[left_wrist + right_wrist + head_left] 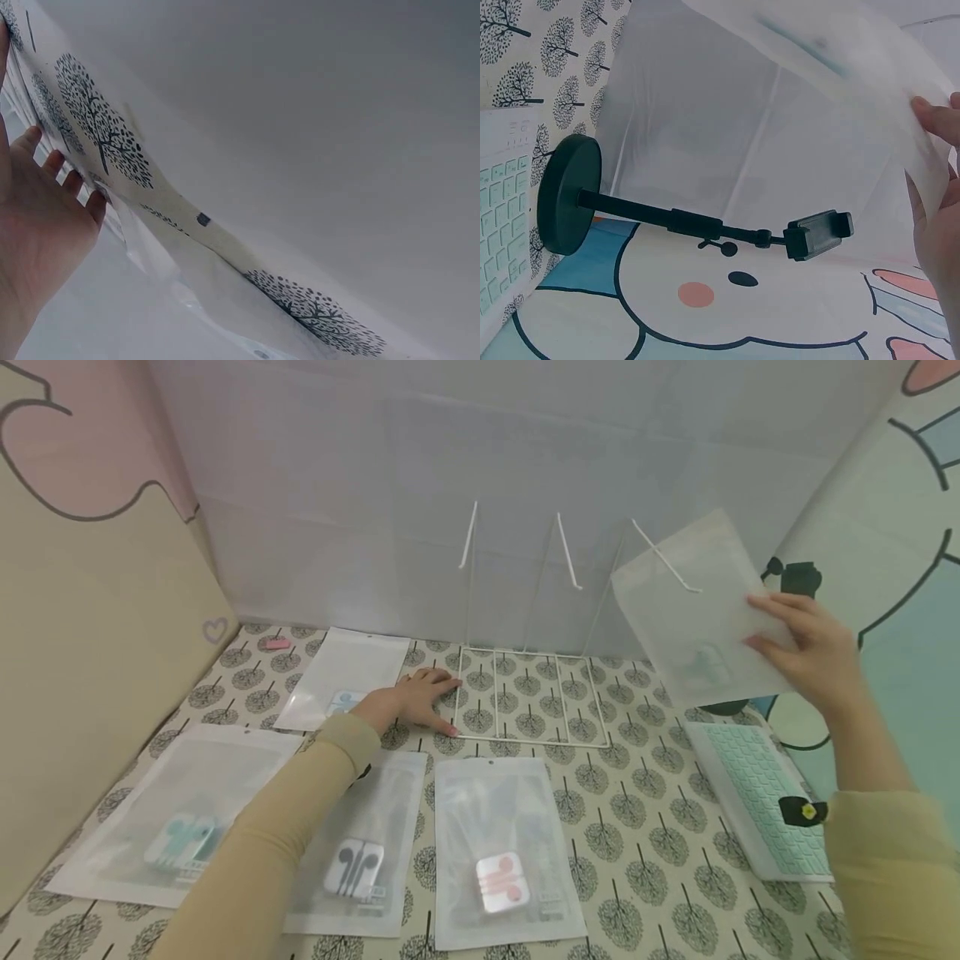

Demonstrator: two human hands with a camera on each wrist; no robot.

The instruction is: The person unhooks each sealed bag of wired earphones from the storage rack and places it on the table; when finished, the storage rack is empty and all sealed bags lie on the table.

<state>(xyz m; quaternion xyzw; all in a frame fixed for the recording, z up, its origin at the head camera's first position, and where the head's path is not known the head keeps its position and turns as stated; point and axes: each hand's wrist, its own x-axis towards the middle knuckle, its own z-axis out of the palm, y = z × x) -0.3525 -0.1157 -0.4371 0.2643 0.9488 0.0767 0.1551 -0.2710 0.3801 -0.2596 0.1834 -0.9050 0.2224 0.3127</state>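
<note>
My right hand point(813, 647) pinches a translucent zip pouch point(690, 635) between thumb and fingers. A small case with green earphones shows faintly inside it. The pouch hangs tilted at the rightmost prong of a white wire rack point(532, 742); that prong crosses in front of it, and whether it passes through any hole I cannot tell. In the right wrist view the same pouch point(840, 45) curves by the fingers. My left hand point(423, 697) rests with spread fingers at the left side of the rack's base. The left wrist view shows its fingers extended.
Earphone pouches lie on the tree-print cloth: blue point(352, 668), green point(225, 777), black point(390, 827) and pink point(502, 810). At the right are a mint keyboard point(757, 793) and a dark phone stand point(697, 221). A pink piece point(277, 643) lies at the back left.
</note>
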